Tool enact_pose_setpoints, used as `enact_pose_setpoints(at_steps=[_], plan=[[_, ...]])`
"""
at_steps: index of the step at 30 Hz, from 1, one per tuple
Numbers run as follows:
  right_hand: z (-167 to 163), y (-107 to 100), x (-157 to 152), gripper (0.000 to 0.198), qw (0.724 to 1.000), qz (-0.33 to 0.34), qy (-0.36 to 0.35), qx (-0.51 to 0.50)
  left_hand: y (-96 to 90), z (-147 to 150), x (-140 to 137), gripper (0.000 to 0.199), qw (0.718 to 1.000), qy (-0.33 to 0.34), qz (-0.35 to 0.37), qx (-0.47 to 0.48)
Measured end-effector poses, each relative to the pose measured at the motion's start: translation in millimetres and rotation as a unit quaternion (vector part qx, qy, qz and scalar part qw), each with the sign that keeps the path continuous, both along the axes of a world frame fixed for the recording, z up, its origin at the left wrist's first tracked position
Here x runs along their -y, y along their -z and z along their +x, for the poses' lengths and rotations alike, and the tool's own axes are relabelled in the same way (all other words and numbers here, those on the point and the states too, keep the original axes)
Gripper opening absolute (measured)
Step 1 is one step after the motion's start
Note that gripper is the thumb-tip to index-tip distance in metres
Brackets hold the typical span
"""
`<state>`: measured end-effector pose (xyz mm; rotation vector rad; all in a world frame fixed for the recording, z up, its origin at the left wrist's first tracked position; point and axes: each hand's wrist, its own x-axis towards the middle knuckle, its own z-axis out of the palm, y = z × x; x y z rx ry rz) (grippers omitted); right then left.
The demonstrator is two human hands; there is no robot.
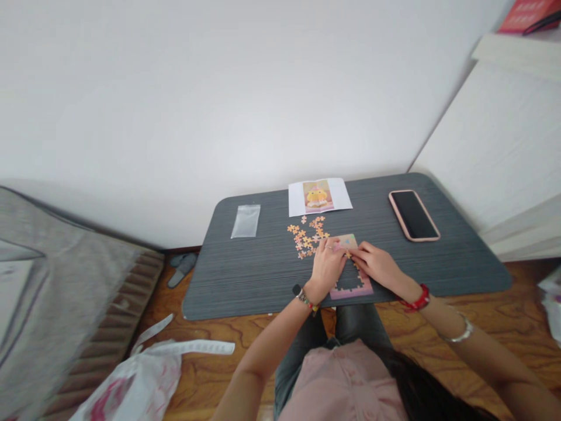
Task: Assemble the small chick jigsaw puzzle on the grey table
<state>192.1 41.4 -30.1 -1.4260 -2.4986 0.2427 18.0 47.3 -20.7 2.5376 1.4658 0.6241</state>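
Note:
A partly assembled jigsaw puzzle (350,293) lies at the table's front edge, its pink border joined around a gap where the dark tabletop shows. My left hand (326,268) rests on its left side, fingers bent and pressed together against it. From the right, my right hand (377,266) reaches in with its fingertips pinched at a small yellowish jigsaw piece (347,255). The fingertips of both hands almost meet there, and they partly hide the puzzle's upper part. Loose jigsaw pieces (307,240) lie scattered just beyond my left hand.
Behind the loose pieces lies a paper sheet (342,194) with a yellow cartoon picture. A clear plastic bag (246,221) is on the table's left, a pink-cased phone (414,215) on its right. The dark table (254,275) backs onto a white wall.

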Motion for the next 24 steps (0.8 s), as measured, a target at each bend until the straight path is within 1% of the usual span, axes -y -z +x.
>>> enact_pose_setpoints(at_steps=[6, 13, 17, 20, 24], plan=[[-3.2, -3.5, 3.2, 0.030, 0.999, 0.016, 0.004, 0.033, 1.4, 1.0, -1.4, 0.016, 1.000, -0.006, 0.009, -0.007], [-4.3, -7.2, 3.9, 0.028, 0.998, 0.013, 0.004, 0.062, 1.0, 2.9, -2.3, 0.015, 1.000, -0.018, 0.011, -0.012], [-6.1, -10.8, 5.9, 0.028, 0.995, 0.017, 0.003, 0.102, -0.2, 3.8, -2.4, 0.016, 1.000, -0.014, 0.007, -0.021], [-9.0, -14.6, 7.0, 0.029, 0.991, 0.028, -0.010, 0.132, 0.1, 4.0, 1.4, 0.017, 0.999, -0.006, 0.013, -0.042], [-10.9, -17.5, 8.4, 0.028, 0.988, 0.037, -0.025, 0.150, 0.2, 2.2, 8.2, 0.019, 0.995, 0.017, 0.037, -0.096]])
